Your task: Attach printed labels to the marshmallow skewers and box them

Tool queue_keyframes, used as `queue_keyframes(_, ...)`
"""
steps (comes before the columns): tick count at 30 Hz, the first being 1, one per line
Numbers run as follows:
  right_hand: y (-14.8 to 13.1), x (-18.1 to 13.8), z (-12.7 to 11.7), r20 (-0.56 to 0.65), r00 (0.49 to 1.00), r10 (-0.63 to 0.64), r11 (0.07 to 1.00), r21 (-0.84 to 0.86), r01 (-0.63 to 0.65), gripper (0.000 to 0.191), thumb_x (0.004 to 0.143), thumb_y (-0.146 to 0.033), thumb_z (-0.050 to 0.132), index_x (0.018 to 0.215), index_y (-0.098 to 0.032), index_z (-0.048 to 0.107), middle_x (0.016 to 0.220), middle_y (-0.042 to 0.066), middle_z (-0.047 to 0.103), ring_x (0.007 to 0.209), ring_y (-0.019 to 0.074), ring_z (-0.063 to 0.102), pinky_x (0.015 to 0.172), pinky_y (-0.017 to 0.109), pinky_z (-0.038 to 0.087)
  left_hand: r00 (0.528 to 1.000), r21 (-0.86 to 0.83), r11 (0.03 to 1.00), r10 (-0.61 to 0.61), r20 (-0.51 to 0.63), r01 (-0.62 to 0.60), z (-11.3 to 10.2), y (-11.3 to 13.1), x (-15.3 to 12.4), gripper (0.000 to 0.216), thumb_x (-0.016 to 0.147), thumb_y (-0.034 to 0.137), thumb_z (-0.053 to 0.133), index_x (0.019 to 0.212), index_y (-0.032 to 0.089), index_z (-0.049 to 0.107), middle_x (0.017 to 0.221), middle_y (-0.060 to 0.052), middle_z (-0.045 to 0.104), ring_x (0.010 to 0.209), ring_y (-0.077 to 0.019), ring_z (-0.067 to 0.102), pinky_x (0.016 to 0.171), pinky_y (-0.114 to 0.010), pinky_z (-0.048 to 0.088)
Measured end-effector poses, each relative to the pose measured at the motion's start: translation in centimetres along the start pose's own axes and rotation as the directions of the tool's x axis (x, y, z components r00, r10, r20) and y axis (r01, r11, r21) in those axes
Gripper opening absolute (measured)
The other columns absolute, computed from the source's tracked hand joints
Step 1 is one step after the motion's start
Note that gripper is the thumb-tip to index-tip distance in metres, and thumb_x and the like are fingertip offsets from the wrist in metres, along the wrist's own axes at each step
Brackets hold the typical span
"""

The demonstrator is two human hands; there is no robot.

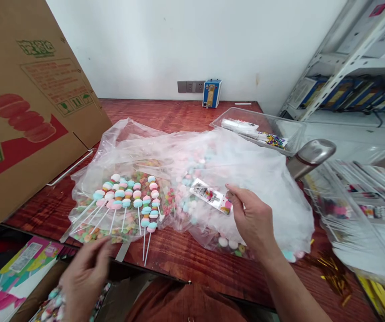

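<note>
Packet is showing over the plastic bag, right hand pinching its edge; left hand, blurred, is hovering loosely open, seemingly empty, near marshmallow skewers, its low sweep risking knocking them off the desk.

Bright Light, Some Blur

The white wall is brightly lit. Glare is thrown back by the steel flask. The left hand is blurred, and the outer edges are stretched by wide-angle distortion.
</note>
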State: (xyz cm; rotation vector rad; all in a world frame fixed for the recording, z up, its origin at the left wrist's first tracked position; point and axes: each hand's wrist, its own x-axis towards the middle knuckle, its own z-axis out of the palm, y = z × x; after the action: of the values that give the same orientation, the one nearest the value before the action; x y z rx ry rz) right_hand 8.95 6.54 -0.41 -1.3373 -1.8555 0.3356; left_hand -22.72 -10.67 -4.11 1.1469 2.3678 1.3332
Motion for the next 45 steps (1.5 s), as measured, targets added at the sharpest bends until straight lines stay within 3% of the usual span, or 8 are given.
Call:
queue_keyframes(2, -1.2, 0.0, -1.1, 0.030, 0.997, 0.076, 0.976, 0.202, -0.081, 0.023, 0.095, -0.031, 0.052, 0.105, -0.023, 0.072, 0.096, 0.005, 0.074, 0.085, 0.0203, 0.067, 0.075, 0.031, 0.051, 0.882, -0.259, 0.953, -0.019, 0.471, 0.159, 4.5, 5.2, -0.9, 0.030, 0.073, 0.042, 0.075, 0.097, 0.025, 0.074, 0.099, -0.008, 0.074, 0.096, -0.0285, 0.066, 0.091, -0.043, 0.050)
queue_keyframes(4, -2.1, 0.0, -2.3, 0.167, 0.977, 0.132, 0.916, 0.355, -0.185, 0.021, 0.093, -0.035, 0.057, 0.099, -0.023, 0.073, 0.088, 0.002, 0.073, 0.077, 0.0185, 0.065, 0.067, 0.028, 0.049, 0.544, -0.447, 0.716, 0.112, 0.832, 0.537, 9.0, 10.3, -2.1, 0.060, 0.064, 0.041, 0.083, 0.120, 0.025, 0.068, 0.118, -0.012, 0.069, 0.104, -0.0304, 0.065, 0.091, -0.045, 0.051)
queue_keyframes(5, -2.3, -0.1, -2.8, 0.249, 0.960, 0.131, 0.888, 0.401, -0.225, 0.020, 0.092, -0.035, 0.058, 0.096, -0.022, 0.073, 0.085, 0.002, 0.073, 0.075, 0.0182, 0.064, 0.065, 0.028, 0.049, 0.472, -0.498, 0.539, 0.198, 0.859, 0.680, 10.8, 12.5, -2.7, 0.066, 0.063, 0.044, 0.084, 0.123, 0.025, 0.066, 0.124, -0.013, 0.066, 0.108, -0.0302, 0.064, 0.093, -0.045, 0.050)
queue_keyframes(10, -1.7, -1.8, -4.7, 0.368, 0.900, 0.234, 0.776, 0.487, -0.401, 0.018, 0.084, -0.036, 0.067, 0.093, -0.021, 0.069, 0.077, 0.002, 0.071, 0.068, 0.0184, 0.063, 0.059, 0.028, 0.049, 0.620, -0.628, 0.136, 0.102, 0.778, 0.766, 15.4, 17.9, -3.7, 0.025, 0.070, 0.029, 0.082, 0.090, 0.017, 0.074, 0.087, -0.004, 0.070, 0.080, -0.0122, 0.064, 0.074, -0.024, 0.051)
queue_keyframes(26, -0.8, -6.6, -2.9, -0.038, 0.948, 0.316, 0.908, 0.302, -0.291, 0.048, 0.094, -0.050, 0.050, 0.057, -0.020, 0.045, 0.054, -0.004, 0.040, 0.053, 0.0122, 0.040, 0.048, 0.023, 0.032, 0.648, -0.642, 0.090, -0.131, 0.751, 0.762, 17.7, 16.9, -5.1, 0.044, 0.057, 0.041, 0.089, 0.080, 0.015, 0.062, 0.062, 0.004, 0.059, 0.050, -0.0066, 0.049, 0.048, -0.019, 0.042)
queue_keyframes(32, -2.0, -7.3, -3.9, -0.090, 0.966, 0.241, 0.875, 0.452, -0.176, 0.031, 0.101, -0.041, 0.039, 0.106, -0.023, 0.063, 0.091, 0.003, 0.058, 0.077, 0.0163, 0.056, 0.068, 0.027, 0.048, 0.647, -0.659, -0.021, -0.166, 0.744, 0.752, 17.9, 16.2, -4.0, 0.043, 0.057, 0.038, 0.090, 0.076, 0.015, 0.060, 0.061, 0.004, 0.060, 0.049, -0.0067, 0.051, 0.047, -0.019, 0.045)
queue_keyframes(40, -2.7, -6.9, -2.6, 0.003, 0.998, 0.059, 0.925, 0.376, -0.056, 0.020, 0.099, -0.029, 0.049, 0.111, -0.026, 0.065, 0.119, 0.005, 0.058, 0.109, 0.0191, 0.057, 0.090, 0.030, 0.047, 0.702, -0.699, 0.066, -0.094, 0.706, 0.712, 17.5, 16.6, -4.3, 0.040, 0.059, 0.034, 0.089, 0.086, 0.015, 0.066, 0.077, 0.000, 0.068, 0.062, -0.0093, 0.060, 0.060, -0.021, 0.050)
queue_keyframes(45, -2.5, -7.0, -2.0, 0.004, 0.999, 0.051, 0.963, 0.264, -0.050, 0.021, 0.099, -0.021, 0.046, 0.096, -0.019, 0.067, 0.103, 0.007, 0.063, 0.093, 0.0186, 0.061, 0.080, 0.031, 0.049, 0.567, -0.566, 0.147, 0.041, 0.823, 0.811, 16.8, 16.1, -4.5, 0.036, 0.065, 0.029, 0.086, 0.092, 0.014, 0.069, 0.072, 0.001, 0.065, 0.059, -0.0079, 0.058, 0.056, -0.019, 0.047)
